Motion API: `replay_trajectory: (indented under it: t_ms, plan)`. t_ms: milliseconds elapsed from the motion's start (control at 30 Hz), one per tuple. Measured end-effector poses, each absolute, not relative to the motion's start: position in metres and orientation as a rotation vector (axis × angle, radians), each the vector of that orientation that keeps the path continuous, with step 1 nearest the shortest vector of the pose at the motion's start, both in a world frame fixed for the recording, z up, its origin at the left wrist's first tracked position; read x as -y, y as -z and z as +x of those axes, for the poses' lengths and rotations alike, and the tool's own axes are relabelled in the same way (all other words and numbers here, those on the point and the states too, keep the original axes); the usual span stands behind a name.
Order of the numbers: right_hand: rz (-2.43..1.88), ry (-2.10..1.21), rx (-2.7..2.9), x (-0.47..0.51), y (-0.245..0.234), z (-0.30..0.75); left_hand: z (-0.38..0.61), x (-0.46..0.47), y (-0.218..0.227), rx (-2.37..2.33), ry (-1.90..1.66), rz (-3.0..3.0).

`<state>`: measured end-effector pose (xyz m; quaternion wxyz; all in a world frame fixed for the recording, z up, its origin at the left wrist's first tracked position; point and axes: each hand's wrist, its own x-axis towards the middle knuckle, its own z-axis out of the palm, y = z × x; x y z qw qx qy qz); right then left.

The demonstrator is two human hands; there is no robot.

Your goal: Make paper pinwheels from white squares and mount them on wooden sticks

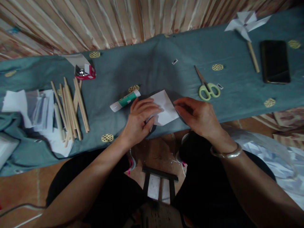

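A small white sheet of paper [165,109] lies near the front edge of the cloth-covered table, turned so one corner points away from me. My left hand [142,115] rests over its left side, fingers stretched out flat and partly hiding it. At the paper's right edge, my right hand [196,114] has its thumb and forefinger closed in a pinch. A glue stick [125,100] with a green label lies just beyond my left fingers. Scissors [206,88] with light green handles lie beyond my right hand, blades pointing away.
Several wooden sticks [70,110] and white papers [45,107] lie at the left, near a red box [85,73] of shiny metal pieces. A paper pinwheel [245,27] and a dark phone [275,61] are at the far right. A plastic bag [268,152] of papers sits below right.
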<state>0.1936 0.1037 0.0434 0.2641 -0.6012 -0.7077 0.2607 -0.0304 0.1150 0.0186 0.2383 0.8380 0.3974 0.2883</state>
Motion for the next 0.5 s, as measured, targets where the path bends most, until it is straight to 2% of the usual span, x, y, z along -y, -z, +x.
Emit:
replay_trajectory:
  t_ms: [267,500]
  plan:
    - [-1.345,-0.53,2.081,-0.084,-0.044,0.18,-0.043,-0.114,-0.028,-1.17,-0.937,2.319]
    - [-1.255,-0.631,2.155,-0.076,-0.034,0.164,-0.05,-0.1,-0.033,-1.176,-0.876,2.453]
